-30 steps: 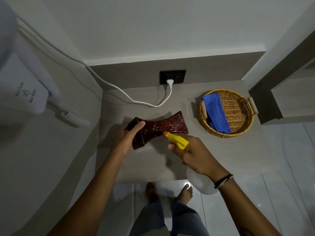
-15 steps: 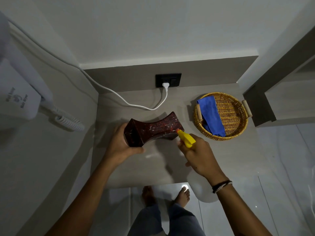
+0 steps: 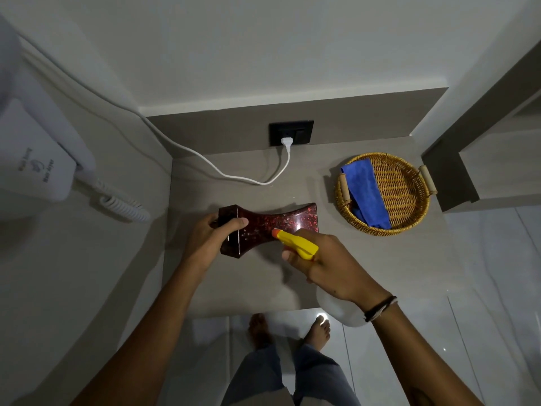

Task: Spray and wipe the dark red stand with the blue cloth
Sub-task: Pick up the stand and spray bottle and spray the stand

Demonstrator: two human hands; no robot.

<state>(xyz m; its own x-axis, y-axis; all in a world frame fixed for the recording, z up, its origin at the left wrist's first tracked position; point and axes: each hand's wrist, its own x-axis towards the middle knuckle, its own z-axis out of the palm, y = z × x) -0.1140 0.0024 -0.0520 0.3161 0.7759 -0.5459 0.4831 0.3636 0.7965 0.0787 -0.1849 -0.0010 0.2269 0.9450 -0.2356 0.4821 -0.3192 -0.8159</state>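
Note:
The dark red stand point(image 3: 275, 222), speckled and hourglass-shaped, lies on its side on the grey counter point(image 3: 380, 259). My left hand point(image 3: 213, 238) grips its left end, thumb over the top. My right hand point(image 3: 325, 265) holds a spray bottle point(image 3: 295, 243) with a yellow head and orange nozzle that points at the stand's middle from close by. The bottle's white body point(image 3: 339, 310) shows below my wrist. The blue cloth point(image 3: 366, 193) lies folded in a wicker basket point(image 3: 409, 186) to the right, touched by neither hand.
A white cable point(image 3: 234, 174) runs across the back of the counter to a plug point(image 3: 287, 142) in a black wall socket. A white wall hair dryer point(image 3: 38, 168) with a coiled cord hangs at the left. A dark ledge point(image 3: 450, 174) stands right of the basket. My bare feet show below the counter edge.
My left hand has turned the stand so a new face points up. The spray nozzle has moved left, from the stand's right end to its middle.

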